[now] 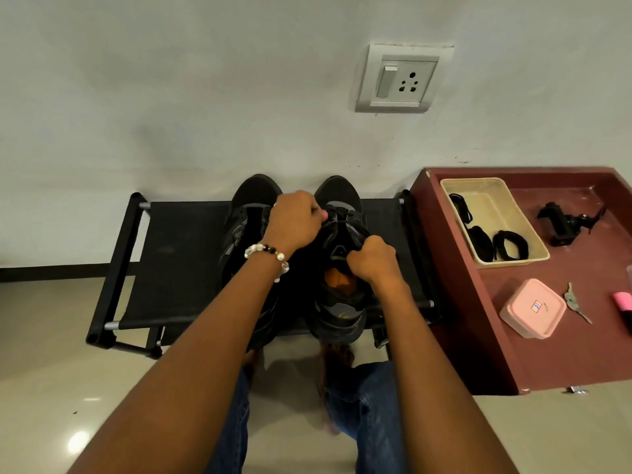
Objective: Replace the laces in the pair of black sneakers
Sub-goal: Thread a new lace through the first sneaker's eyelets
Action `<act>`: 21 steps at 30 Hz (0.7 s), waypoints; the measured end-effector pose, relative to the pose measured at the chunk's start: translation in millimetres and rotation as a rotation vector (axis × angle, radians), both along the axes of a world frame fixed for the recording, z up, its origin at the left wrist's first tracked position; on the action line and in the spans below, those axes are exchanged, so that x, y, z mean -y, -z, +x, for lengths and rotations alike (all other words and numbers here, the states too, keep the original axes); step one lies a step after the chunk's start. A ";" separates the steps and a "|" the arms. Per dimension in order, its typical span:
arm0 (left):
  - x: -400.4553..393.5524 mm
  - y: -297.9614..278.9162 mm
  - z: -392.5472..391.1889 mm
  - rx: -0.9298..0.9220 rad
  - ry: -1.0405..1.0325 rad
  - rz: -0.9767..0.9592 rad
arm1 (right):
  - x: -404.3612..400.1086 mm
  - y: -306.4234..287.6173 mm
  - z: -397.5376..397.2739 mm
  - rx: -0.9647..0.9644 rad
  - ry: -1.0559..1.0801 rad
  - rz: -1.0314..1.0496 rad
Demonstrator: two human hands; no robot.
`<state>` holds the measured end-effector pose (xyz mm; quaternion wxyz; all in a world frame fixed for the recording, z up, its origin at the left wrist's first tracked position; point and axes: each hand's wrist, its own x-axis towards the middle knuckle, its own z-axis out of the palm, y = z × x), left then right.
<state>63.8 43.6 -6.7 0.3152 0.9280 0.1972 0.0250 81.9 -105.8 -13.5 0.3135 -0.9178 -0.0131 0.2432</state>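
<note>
Two black sneakers stand side by side, toes to the wall, on a low black rack [178, 261]. The left sneaker [251, 200] is partly hidden by my left forearm. My left hand [295, 220], with a bead bracelet at the wrist, reaches across to the right sneaker [338, 196] and pinches its black lace near the front eyelets. My right hand [371, 260] is curled, gripping the tongue or lace at the top of that same shoe, above its orange insole. Black coiled laces [509, 246] lie in a beige tray [485, 196] on the right.
A maroon table [533, 354] to the right carries the tray, a black clamp-like gadget [564, 224], a pink lidded box [533, 307], keys [574, 301] and a pink marker [622, 301]. A wall socket [402, 80] is above. My jeans-clad legs [369, 415] are below on the tiled floor.
</note>
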 end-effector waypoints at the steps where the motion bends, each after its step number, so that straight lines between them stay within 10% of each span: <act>1: -1.1 -3.9 -0.6 0.050 -0.079 -0.174 | 0.0 0.4 0.0 -0.004 0.011 0.009; 8: -7.8 -31.4 -3.5 0.473 -0.423 -1.614 | -1.0 1.5 -0.5 -0.026 0.057 0.050; 11: -4.9 -34.3 -4.0 0.553 -0.419 -1.818 | -1.0 2.0 0.1 -0.032 0.056 0.047; 13: -1.2 -31.7 -4.4 0.457 -0.385 -1.459 | -1.3 1.9 0.7 -0.035 0.053 0.043; 17: -0.1 -9.6 -1.8 0.284 -0.010 -0.136 | -1.0 2.2 1.6 -0.037 0.045 0.040; 21: 2.4 3.2 4.4 -0.030 0.174 0.157 | -1.9 2.3 1.5 -0.035 0.049 0.044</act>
